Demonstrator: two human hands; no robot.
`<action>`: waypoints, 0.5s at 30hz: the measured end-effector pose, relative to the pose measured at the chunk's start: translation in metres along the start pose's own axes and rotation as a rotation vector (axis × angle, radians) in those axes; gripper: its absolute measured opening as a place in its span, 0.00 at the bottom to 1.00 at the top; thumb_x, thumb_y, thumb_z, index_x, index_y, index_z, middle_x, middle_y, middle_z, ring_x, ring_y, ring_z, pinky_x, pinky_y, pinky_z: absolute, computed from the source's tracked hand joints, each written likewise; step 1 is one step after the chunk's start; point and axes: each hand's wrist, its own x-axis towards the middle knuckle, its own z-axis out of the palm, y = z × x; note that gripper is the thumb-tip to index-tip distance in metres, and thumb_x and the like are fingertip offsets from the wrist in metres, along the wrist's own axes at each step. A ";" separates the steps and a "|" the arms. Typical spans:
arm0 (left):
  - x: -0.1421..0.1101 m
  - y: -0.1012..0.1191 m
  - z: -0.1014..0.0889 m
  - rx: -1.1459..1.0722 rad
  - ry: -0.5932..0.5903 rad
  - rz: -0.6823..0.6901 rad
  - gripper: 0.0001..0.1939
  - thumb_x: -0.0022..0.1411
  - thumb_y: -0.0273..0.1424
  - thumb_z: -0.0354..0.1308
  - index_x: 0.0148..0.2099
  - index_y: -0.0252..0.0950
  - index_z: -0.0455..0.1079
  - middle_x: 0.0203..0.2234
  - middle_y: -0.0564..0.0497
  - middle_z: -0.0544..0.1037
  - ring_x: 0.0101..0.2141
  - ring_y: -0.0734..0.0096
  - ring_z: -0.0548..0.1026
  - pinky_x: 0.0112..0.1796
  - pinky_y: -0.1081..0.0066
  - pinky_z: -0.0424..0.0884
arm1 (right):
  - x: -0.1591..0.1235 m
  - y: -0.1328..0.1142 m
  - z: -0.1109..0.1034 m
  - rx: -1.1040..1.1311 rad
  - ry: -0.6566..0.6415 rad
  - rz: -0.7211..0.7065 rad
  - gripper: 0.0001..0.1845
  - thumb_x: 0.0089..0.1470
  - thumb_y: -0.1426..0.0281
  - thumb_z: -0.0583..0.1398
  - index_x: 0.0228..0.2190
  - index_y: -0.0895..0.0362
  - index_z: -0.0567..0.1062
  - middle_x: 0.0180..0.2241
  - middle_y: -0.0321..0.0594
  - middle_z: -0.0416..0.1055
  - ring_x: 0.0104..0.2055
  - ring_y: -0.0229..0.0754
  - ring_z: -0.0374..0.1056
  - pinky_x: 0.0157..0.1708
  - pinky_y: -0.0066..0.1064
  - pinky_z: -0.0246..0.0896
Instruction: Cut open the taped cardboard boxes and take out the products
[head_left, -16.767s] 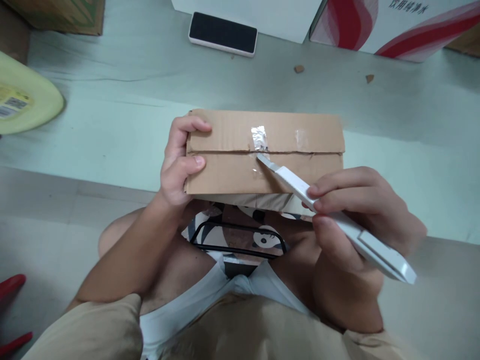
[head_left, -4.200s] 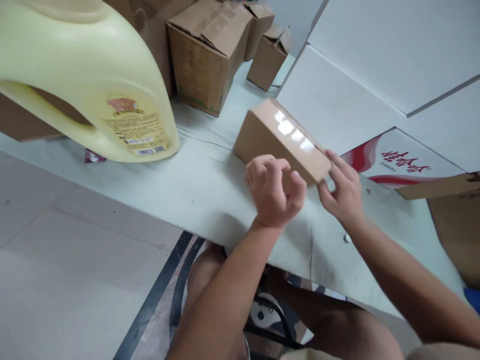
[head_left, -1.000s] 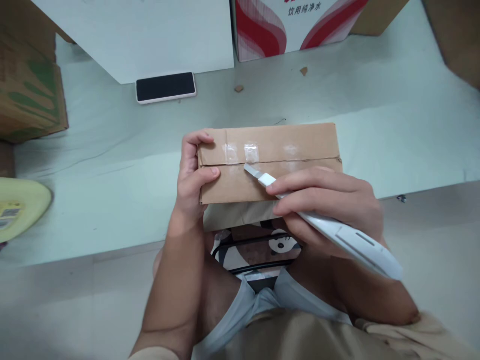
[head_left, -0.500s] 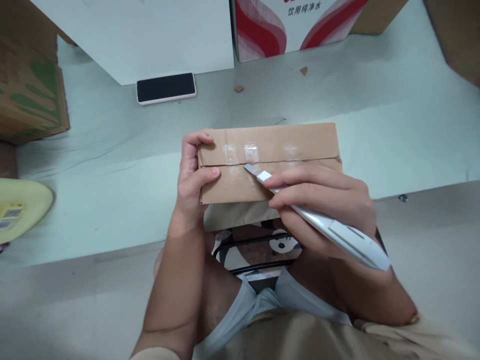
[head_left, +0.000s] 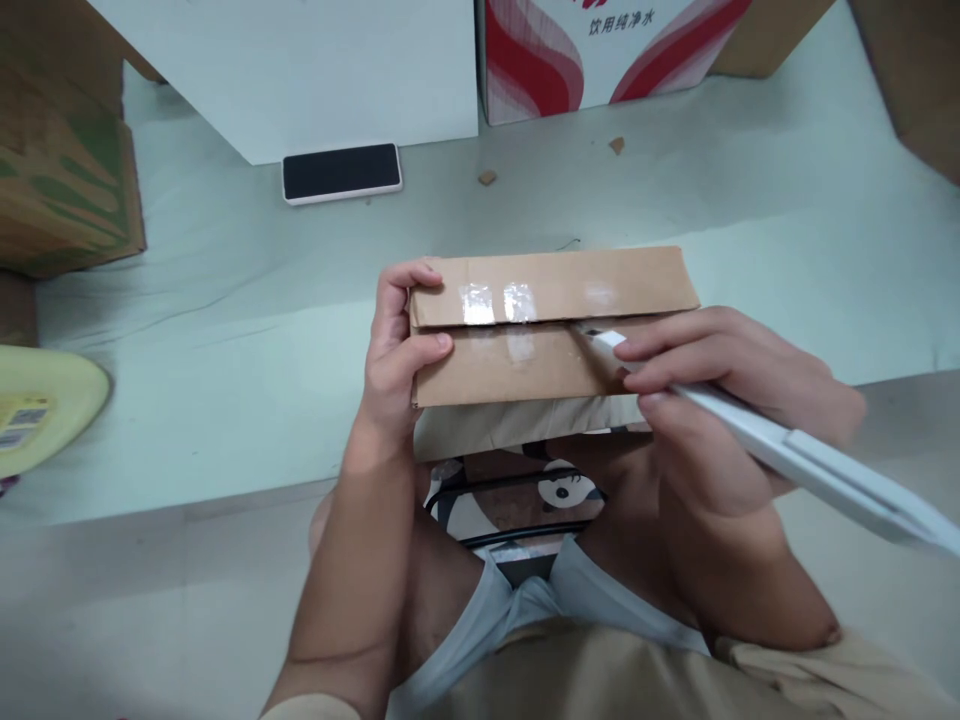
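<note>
A small cardboard box (head_left: 517,375) is held up near the table's front edge, its long seam facing me. Clear tape pieces cross the seam on its left half and show slits there. My left hand (head_left: 401,335) grips the box's left end, thumb on the lower flap and fingers over the upper one. My right hand (head_left: 727,390) is closed around a white utility knife (head_left: 795,450) held like a pen. The knife's tip meets the seam right of the middle, where the upper flap stands slightly raised. The blade is partly hidden at the gap.
A phone (head_left: 343,172) lies before a white box (head_left: 337,70) at the back. Beside it stands a red-and-white carton (head_left: 600,60). Cardboard scraps (head_left: 487,178) dot the pale tabletop (head_left: 225,380). A yellow-green container (head_left: 67,400) is at left, below a brown carton (head_left: 67,170).
The utility knife has slid rightward along the seam with my right hand. The upper flap's right end has lifted a little, and the seam gapes more. My left hand keeps its grip.
</note>
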 end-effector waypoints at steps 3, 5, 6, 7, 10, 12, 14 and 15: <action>0.000 -0.001 -0.001 -0.019 0.001 -0.019 0.24 0.52 0.44 0.66 0.48 0.47 0.65 0.48 0.50 0.70 0.52 0.54 0.72 0.53 0.55 0.73 | -0.003 0.000 -0.003 0.053 0.010 0.035 0.07 0.54 0.69 0.60 0.25 0.51 0.76 0.30 0.39 0.77 0.34 0.46 0.75 0.36 0.42 0.72; 0.000 -0.002 -0.002 -0.029 0.009 -0.025 0.25 0.50 0.44 0.67 0.49 0.48 0.65 0.47 0.51 0.71 0.52 0.54 0.72 0.53 0.55 0.74 | -0.003 0.002 -0.005 0.132 0.087 -0.003 0.07 0.55 0.69 0.59 0.27 0.50 0.77 0.29 0.38 0.75 0.34 0.45 0.74 0.35 0.41 0.71; 0.001 -0.002 -0.002 -0.031 0.014 -0.024 0.25 0.50 0.44 0.68 0.49 0.48 0.66 0.47 0.51 0.71 0.52 0.54 0.72 0.53 0.55 0.74 | -0.001 0.005 -0.007 0.165 0.185 -0.042 0.09 0.55 0.70 0.57 0.28 0.50 0.78 0.30 0.37 0.74 0.34 0.43 0.73 0.33 0.39 0.70; 0.001 -0.002 -0.002 -0.032 0.018 -0.023 0.26 0.49 0.44 0.68 0.50 0.48 0.66 0.48 0.51 0.71 0.52 0.54 0.72 0.53 0.55 0.74 | 0.002 0.011 -0.009 0.178 0.317 -0.089 0.11 0.55 0.72 0.56 0.29 0.49 0.78 0.31 0.35 0.74 0.33 0.41 0.72 0.31 0.37 0.69; 0.002 -0.001 -0.002 -0.061 0.035 -0.037 0.28 0.48 0.46 0.69 0.50 0.48 0.68 0.48 0.51 0.72 0.51 0.54 0.73 0.51 0.57 0.75 | 0.013 0.045 -0.015 0.032 0.735 -0.151 0.12 0.53 0.74 0.54 0.29 0.50 0.77 0.33 0.34 0.75 0.33 0.38 0.72 0.30 0.34 0.67; 0.003 0.001 -0.002 -0.113 0.069 -0.060 0.28 0.49 0.50 0.68 0.50 0.47 0.70 0.47 0.50 0.74 0.49 0.54 0.74 0.49 0.58 0.75 | 0.016 0.076 -0.018 -0.198 0.702 -0.033 0.07 0.51 0.72 0.56 0.30 0.52 0.74 0.37 0.39 0.76 0.40 0.43 0.75 0.39 0.39 0.72; 0.003 0.003 -0.001 -0.162 0.120 -0.072 0.28 0.51 0.54 0.65 0.51 0.47 0.70 0.46 0.49 0.75 0.48 0.55 0.75 0.47 0.59 0.75 | 0.011 0.108 -0.018 -0.397 0.407 0.154 0.10 0.52 0.68 0.56 0.35 0.55 0.75 0.43 0.46 0.76 0.49 0.50 0.75 0.52 0.48 0.72; 0.004 0.003 -0.001 -0.179 0.143 -0.069 0.28 0.51 0.54 0.65 0.51 0.48 0.69 0.46 0.49 0.75 0.47 0.55 0.75 0.47 0.60 0.75 | 0.006 0.121 -0.016 -0.448 0.231 0.225 0.14 0.53 0.66 0.56 0.40 0.57 0.75 0.46 0.50 0.75 0.53 0.52 0.73 0.56 0.52 0.70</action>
